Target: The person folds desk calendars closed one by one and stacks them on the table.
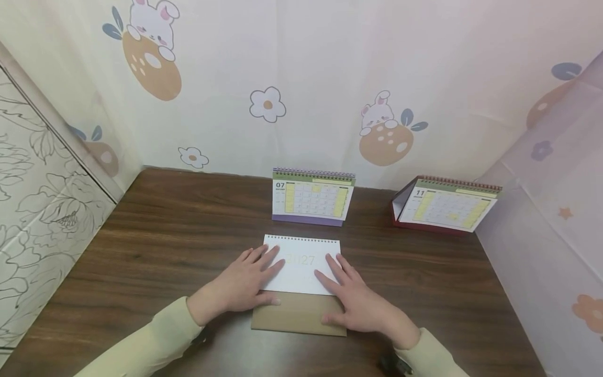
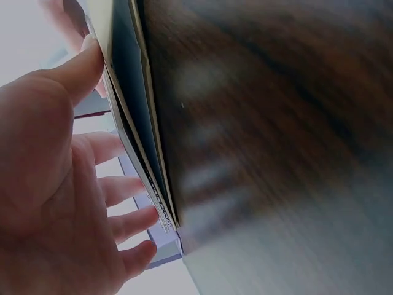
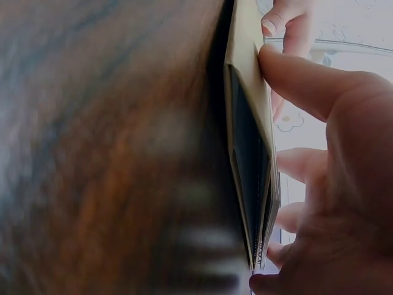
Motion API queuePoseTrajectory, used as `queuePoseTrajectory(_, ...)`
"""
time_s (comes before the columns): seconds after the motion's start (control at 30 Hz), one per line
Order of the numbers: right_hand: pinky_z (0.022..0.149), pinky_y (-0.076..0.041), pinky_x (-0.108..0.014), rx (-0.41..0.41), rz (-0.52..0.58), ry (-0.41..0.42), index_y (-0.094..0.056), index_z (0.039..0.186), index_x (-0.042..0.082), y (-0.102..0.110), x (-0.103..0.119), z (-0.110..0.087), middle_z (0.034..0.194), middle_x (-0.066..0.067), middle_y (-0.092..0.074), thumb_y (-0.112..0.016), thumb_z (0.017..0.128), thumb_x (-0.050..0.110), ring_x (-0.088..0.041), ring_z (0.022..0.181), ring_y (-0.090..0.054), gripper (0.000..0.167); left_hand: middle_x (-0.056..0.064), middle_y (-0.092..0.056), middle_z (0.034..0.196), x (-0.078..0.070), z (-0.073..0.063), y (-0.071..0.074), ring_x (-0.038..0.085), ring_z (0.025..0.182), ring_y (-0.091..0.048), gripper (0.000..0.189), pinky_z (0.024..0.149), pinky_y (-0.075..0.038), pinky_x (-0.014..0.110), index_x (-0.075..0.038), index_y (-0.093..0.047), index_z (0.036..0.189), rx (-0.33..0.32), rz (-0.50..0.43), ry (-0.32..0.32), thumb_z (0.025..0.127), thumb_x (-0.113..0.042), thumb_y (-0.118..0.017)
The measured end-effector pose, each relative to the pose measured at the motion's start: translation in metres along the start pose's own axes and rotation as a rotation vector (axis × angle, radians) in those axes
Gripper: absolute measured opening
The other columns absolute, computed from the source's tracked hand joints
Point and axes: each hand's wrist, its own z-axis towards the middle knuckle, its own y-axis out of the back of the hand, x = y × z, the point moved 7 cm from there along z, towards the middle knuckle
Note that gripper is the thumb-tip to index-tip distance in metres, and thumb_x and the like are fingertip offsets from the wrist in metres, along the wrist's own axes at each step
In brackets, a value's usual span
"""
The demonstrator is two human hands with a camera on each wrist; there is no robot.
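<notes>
A desk calendar (image 1: 301, 277) with a white "2027" page and a brown cardboard base flap (image 1: 299, 319) lies nearly flat on the table. My left hand (image 1: 245, 283) rests on its left side, fingers spread over the page and thumb on the flap. On the right side, my right hand (image 1: 360, 303) touches it the same way, fingers extended. From the left wrist, the calendar's edge (image 2: 126, 117) shows a narrow dark gap between its boards. That gap also appears under the cardboard (image 3: 242, 67) in the right wrist view. Neither hand curls around anything.
Behind stands a purple-based calendar (image 1: 313, 196) showing 07. A red-based calendar (image 1: 449, 204) showing 11 stands at the back right. The dark wooden table (image 1: 188, 225) meets a patterned curtain (image 1: 320, 104) at the back, with more patterned cloth at the right.
</notes>
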Motion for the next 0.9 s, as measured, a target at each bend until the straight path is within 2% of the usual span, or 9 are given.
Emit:
queuePoseTrajectory(0.27,0.106,-0.02,-0.074,0.013,-0.022,-0.01,-0.029,0.158,0.02,-0.004,0.0,0.001,0.165,-0.017,0.0,-0.067,0.085,0.062,-0.042,0.149,0.006,0.092,0.016,-0.018,0.164,-0.002,0.001,-0.002,0.042,0.147,-0.018,0.083,0.111,-0.027,0.061,-0.013,-0.033,0.156,0.021,-0.016,0.012,0.094,-0.066,-0.05)
queuePoseTrajectory(0.47,0.106,-0.018,-0.074,0.04,-0.053,-0.011,-0.025,0.159,0.02,-0.008,0.0,0.005,0.165,-0.017,0.004,-0.064,0.087,0.063,-0.043,0.149,0.008,0.093,0.013,-0.005,0.166,-0.001,0.003,-0.013,0.04,0.15,-0.004,0.084,0.11,-0.027,0.062,-0.015,-0.022,0.16,0.111,-0.029,0.057,0.096,-0.064,-0.047)
queuePoseTrajectory(0.6,0.107,-0.015,-0.074,0.075,-0.052,-0.029,-0.021,0.16,0.021,-0.009,-0.001,0.006,0.165,-0.016,0.007,-0.063,0.087,0.064,-0.042,0.148,0.011,0.094,0.013,-0.001,0.166,-0.001,0.005,-0.015,0.038,0.151,0.001,0.083,0.111,-0.024,0.063,-0.015,-0.019,0.16,0.164,-0.037,0.076,0.097,-0.062,-0.046)
queuePoseTrajectory(0.9,0.109,-0.012,-0.072,0.099,-0.102,-0.058,-0.017,0.161,0.023,-0.015,0.003,0.007,0.165,-0.016,0.01,-0.053,0.088,0.071,-0.042,0.148,0.013,0.095,0.011,0.006,0.166,-0.003,0.007,-0.019,0.036,0.15,0.007,0.088,0.113,-0.018,0.063,-0.016,-0.012,0.161,0.225,-0.049,0.117,0.096,-0.067,-0.042)
